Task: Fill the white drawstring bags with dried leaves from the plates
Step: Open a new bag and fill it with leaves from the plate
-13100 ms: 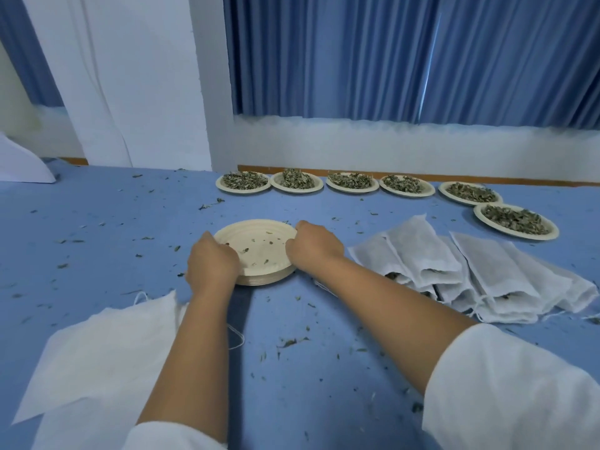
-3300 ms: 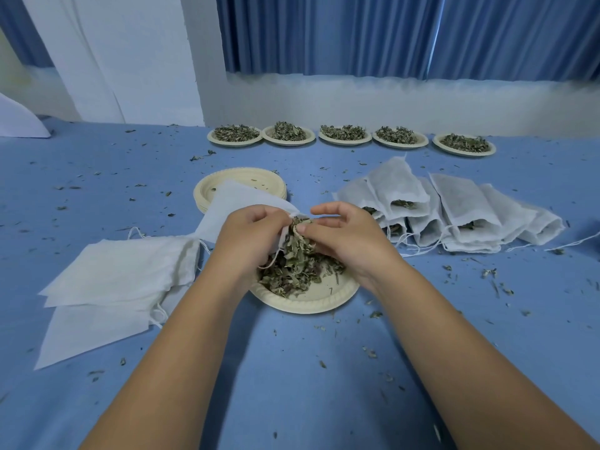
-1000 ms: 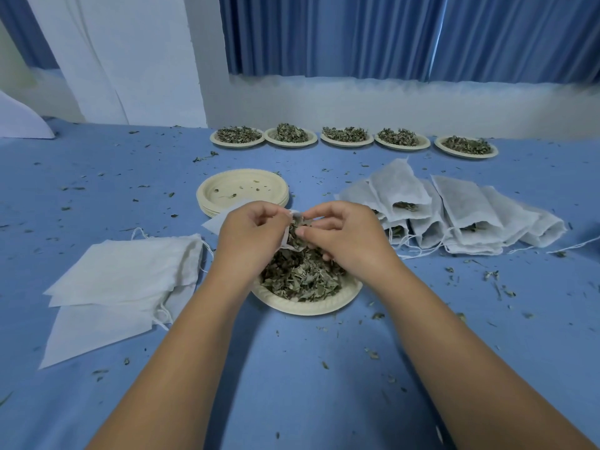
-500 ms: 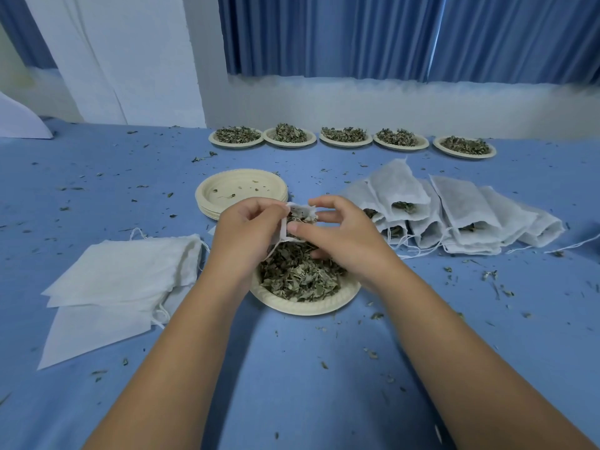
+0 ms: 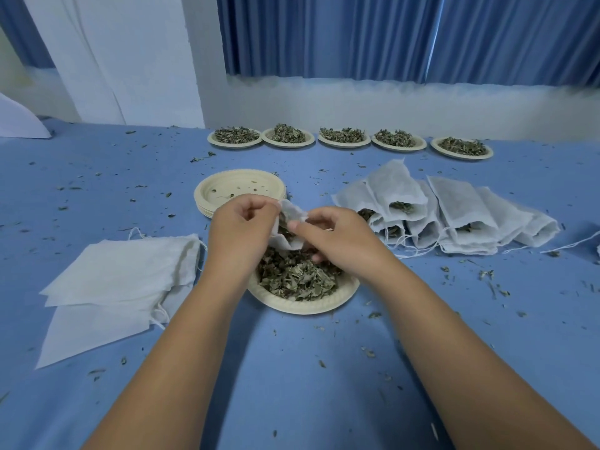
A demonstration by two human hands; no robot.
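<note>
Frame centre: left hand point(image 5: 242, 230) and right hand point(image 5: 339, 243) both pinch one small white fabric drawstring bag point(image 5: 293, 213), held just above the round beige paper plate point(image 5: 305, 308) at centre. Left fingers are curled on the bag's left edge. Right thumb and fingers are curled on its right edge, with the mouth pulled apart between them. Some dried leaf shows inside (how full, can't tell, the hands cover most of it). That plate holds a loose heap of dried green-brown leaves point(image 5: 295, 279) covering most of its surface. Just above-left of the hands is a stack of empty beige paper plates point(image 5: 203, 206), only a few crumbs on the top one. Left of frame: pile of flat empty white drawstring bags point(image 5: 120, 274), strings trailing at its right side. Right of centre: cluster of filled white bags point(image 5: 461, 209) lying overlapped, mouths toward the camera, leaves showing in several. Upper centre to upper right: row of five beige plates point(image 5: 344, 145), each heaped with leaves. Everything sits on a blue tablecloth point(image 5: 292, 401) scattered with leaf bits. A blue pleated curtain point(image 5: 389, 34) runs across the top.
</note>
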